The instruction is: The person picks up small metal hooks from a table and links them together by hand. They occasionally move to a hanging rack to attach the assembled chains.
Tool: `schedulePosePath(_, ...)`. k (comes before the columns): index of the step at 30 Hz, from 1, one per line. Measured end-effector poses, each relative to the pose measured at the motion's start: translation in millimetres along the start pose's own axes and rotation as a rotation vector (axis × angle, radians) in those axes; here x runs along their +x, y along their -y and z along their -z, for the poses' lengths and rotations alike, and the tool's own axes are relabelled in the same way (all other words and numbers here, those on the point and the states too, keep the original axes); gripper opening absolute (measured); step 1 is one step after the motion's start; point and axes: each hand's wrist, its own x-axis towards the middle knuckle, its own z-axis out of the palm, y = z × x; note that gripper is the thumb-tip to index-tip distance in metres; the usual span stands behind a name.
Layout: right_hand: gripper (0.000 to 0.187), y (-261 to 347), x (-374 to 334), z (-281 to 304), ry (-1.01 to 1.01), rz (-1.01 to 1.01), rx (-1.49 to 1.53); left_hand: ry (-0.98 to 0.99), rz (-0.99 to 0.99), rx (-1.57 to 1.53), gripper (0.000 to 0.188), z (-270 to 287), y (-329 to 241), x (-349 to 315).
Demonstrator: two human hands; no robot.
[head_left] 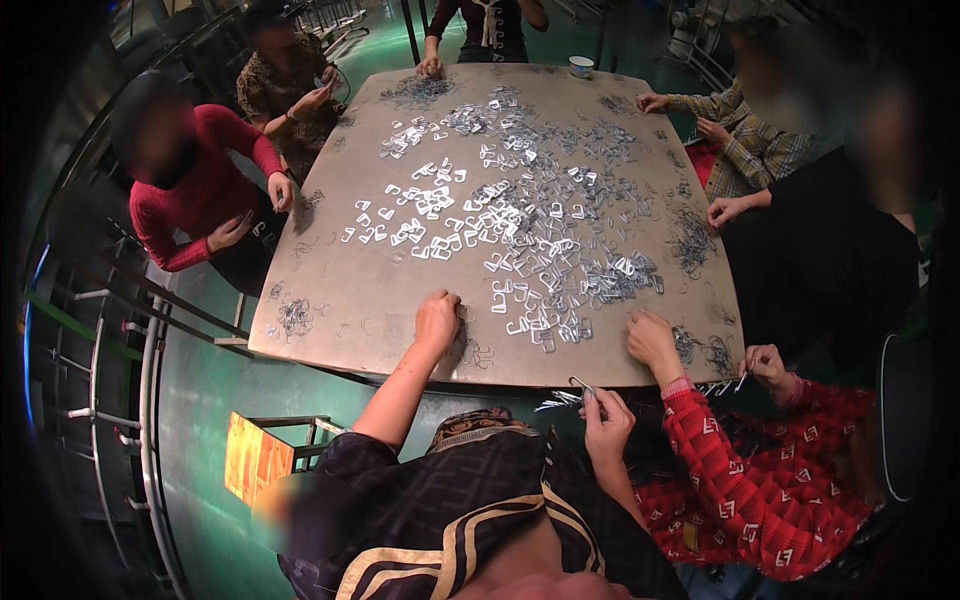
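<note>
My left hand (437, 318) rests at the near side of the table (370, 310), its fingers drawn together beside a small heap of thin dark wire pieces (478, 352). Whatever is between those fingertips is hidden. Just off the table's near edge, my right hand (607, 420) grips a bunch of metal hooks (562, 400), which point out to the left past the thumb. Ahead of both hands lies a wide spread of loose shiny metal hooks (500, 215), with several close by on the right (545, 325).
Close on my right, a person in a red patterned sleeve (715, 440) has one hand (652, 343) on the table and hooks in the other. Several people work round the other sides. Wire piles (296, 318) lie along the edges. A white cup (581, 67) stands far back; a wooden stool (258, 458) is lower left.
</note>
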Motion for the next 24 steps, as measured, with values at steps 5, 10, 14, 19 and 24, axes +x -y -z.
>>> schedulePosePath(5, 0.01, 1.5, -4.2, 0.7, -0.008, -0.027, 0.008, 0.098, -0.162, 0.314, 0.012, -20.4, 23.3, 11.2)
schedulePosePath(10, 0.01, 0.7, -2.4, -0.4, 0.0, -0.045, 0.016, 0.209, -0.201, 0.369, 0.013, -17.5, 24.4, 23.3)
schedulePosePath(14, 0.01, -2.0, -3.5, -0.3, 0.011, -0.062, 0.038, 0.21, -0.098, 0.272, 0.013, -5.7, 22.8, 32.7)
schedulePosePath(19, 0.01, 0.1, -3.9, 1.6, 0.003, -0.084, 0.052, 0.271, 0.137, -0.151, 0.014, 20.5, -7.9, 39.7)
schedulePosePath(24, 0.009, -5.8, -4.0, -2.9, 0.015, -0.142, 0.124, 0.549, 0.236, -0.935, 0.009, 25.3, -50.2, 19.2)
